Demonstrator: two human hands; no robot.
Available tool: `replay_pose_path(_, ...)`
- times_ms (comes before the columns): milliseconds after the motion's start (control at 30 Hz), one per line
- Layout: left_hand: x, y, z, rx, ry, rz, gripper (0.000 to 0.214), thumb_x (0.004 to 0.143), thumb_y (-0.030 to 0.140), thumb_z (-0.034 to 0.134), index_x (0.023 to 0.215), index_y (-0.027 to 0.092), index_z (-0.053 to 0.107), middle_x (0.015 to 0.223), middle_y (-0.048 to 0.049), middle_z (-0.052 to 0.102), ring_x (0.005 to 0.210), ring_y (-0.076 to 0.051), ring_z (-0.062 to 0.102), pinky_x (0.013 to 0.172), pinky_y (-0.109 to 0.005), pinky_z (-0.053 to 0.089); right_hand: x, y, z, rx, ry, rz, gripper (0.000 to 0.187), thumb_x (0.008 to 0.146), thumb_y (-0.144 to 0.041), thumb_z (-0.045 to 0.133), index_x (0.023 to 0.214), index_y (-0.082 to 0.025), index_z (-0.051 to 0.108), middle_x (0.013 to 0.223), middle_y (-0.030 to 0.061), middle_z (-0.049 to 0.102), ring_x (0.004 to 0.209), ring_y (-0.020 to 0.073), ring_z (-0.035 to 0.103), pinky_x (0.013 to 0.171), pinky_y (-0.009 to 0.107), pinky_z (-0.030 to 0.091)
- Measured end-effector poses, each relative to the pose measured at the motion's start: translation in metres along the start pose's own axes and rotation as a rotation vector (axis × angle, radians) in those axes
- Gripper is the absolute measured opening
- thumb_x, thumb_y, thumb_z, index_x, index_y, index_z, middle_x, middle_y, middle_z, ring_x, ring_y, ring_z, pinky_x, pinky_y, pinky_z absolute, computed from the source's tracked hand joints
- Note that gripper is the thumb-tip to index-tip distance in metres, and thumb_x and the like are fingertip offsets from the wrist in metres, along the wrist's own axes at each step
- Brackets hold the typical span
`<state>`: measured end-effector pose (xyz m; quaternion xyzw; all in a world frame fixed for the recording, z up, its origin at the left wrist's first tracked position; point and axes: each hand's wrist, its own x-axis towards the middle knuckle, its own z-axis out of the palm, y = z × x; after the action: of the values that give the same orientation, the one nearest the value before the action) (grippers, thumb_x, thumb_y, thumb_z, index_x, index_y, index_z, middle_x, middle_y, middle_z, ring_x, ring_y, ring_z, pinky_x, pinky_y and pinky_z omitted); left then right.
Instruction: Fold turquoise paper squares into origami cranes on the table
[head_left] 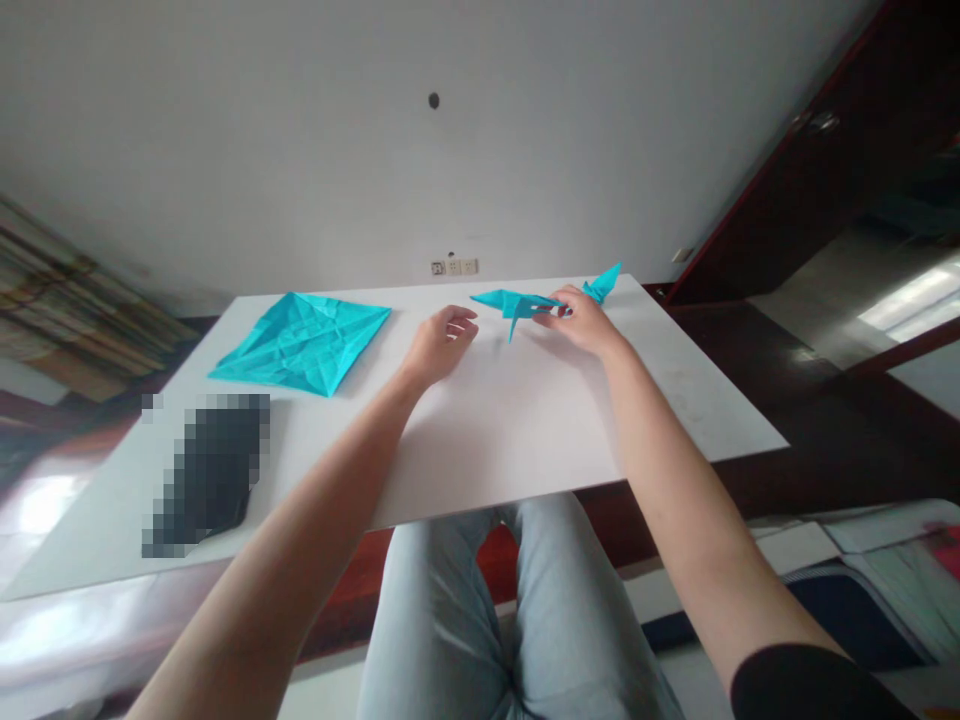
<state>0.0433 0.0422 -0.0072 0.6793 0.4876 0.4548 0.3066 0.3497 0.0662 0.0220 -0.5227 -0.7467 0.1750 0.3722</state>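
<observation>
My right hand (574,318) pinches one end of a turquoise origami figure (510,303), which has pointed ends and a spike hanging down. It is held a little above the far part of the white table. Just beyond that hand stands a second turquoise folded paper piece (604,284), partly hidden by my fingers. My left hand (444,338) is to the left of the held figure, apart from it, with loosely curled fingers and nothing in them. Left of it lies a creased sheet of turquoise paper (306,342), spread out with fold lines across it.
A dark, pixelated flat object (210,475) lies on the near left of the white table (517,440). The table's far edge is against a pale wall (322,150) with sockets (454,267). Curtains hang at left; a dark door frame (780,150) stands at right.
</observation>
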Motion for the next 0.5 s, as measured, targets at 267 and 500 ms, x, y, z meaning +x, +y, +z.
replay_pose_path(267,-0.009,0.019,0.001,-0.029,-0.101,0.093,0.022,0.092,0.033,0.088,0.109,0.02,0.082,0.104,-0.0088,0.087,0.096,-0.022,0.079,0.094,-0.036,0.061,-0.013,-0.026,0.015,0.157,-0.198,-0.062,0.034,0.083,-0.053,0.092,0.079,-0.025,0.076,0.077,0.0021,0.07,0.076,0.0221,0.061,0.073,0.038,0.045)
replay_pose_path(500,-0.009,0.023,0.006,-0.354,-0.203,-0.028,0.023,0.088,0.031,0.089,0.104,0.018,0.077,0.102,-0.0087,0.088,0.096,-0.021,0.082,0.092,-0.035,0.064,-0.01,-0.035,0.023,0.389,-0.142,-0.057,0.052,0.076,-0.072,0.096,0.086,-0.026,0.074,0.077,-0.0005,0.067,0.068,0.0173,0.05,0.064,0.034,0.038)
